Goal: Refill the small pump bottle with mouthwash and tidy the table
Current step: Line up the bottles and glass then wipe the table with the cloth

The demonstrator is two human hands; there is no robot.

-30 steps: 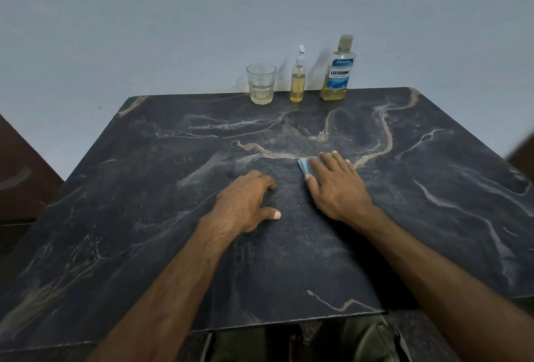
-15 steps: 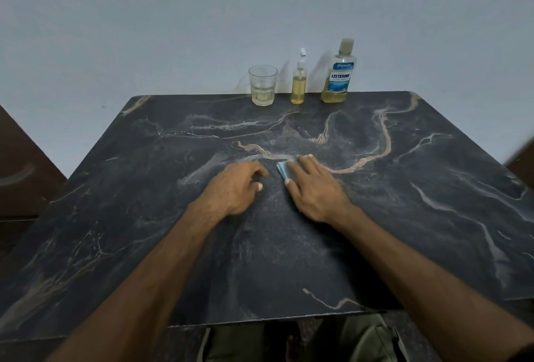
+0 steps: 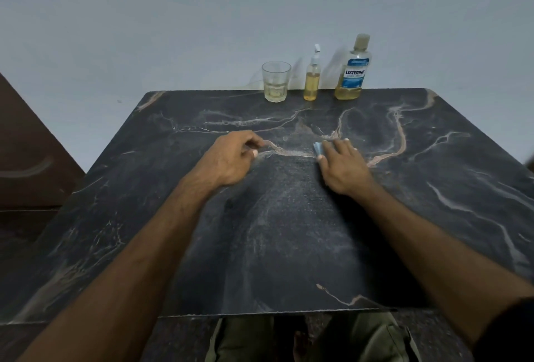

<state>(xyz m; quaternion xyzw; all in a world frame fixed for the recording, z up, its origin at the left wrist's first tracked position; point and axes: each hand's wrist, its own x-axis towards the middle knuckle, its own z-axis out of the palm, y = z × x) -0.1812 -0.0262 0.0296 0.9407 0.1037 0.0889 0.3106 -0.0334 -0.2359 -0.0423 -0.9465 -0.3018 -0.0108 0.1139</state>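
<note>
At the table's far edge stand a glass tumbler with a little yellowish liquid, a small pump bottle about half full of yellow liquid, and a capped Listerine mouthwash bottle. My right hand lies flat with straight fingers pressing a small light-blue cloth onto the dark marble table; only the cloth's left edge shows. My left hand rests on the table to the left, its fingers loosely curled and holding nothing.
A pale wall rises right behind the bottles. A dark brown piece of furniture stands to the left of the table. My legs in olive trousers are below the near edge.
Both hands have slid farther from me across the table, the right one pushing the blue cloth along. The glass and the bottles have not moved.
</note>
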